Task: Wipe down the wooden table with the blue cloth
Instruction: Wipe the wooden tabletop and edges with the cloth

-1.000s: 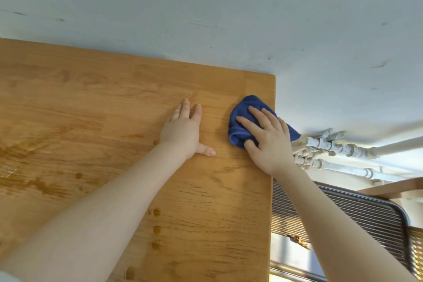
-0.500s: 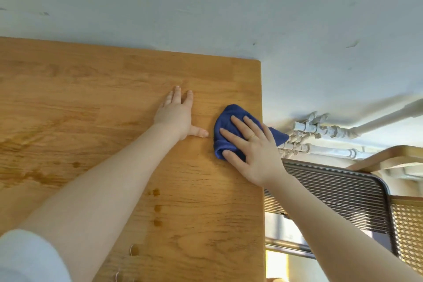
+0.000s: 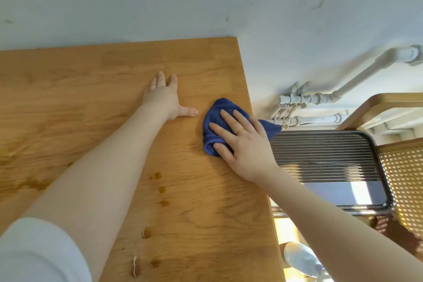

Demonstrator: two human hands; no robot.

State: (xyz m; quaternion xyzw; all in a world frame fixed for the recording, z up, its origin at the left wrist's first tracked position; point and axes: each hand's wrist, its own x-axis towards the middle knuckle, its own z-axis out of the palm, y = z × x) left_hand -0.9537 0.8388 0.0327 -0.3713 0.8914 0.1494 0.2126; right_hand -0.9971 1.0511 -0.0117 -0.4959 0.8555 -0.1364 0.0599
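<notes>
Blue cloth [image 3: 216, 119] bunched on the wooden surface [image 3: 96, 89], close to its right edge, one corner hanging past that edge. Right hand [image 3: 242, 142] flat on top of the cloth, grip spread, fingers [image 3: 229, 119] splayed across the fabric, thumb tucked against the near fold; a gold ring [image 3: 239, 131] on one finger. Left hand [image 3: 163, 98] just left of the cloth, apart from it, palm down on bare wood, grip spread and holding nothing, thumb pointing toward the cloth. Several small wet spots [image 3: 158, 175] on the wood nearer the body. White pipes [image 3: 304, 101] on the wall beyond the right edge.
</notes>
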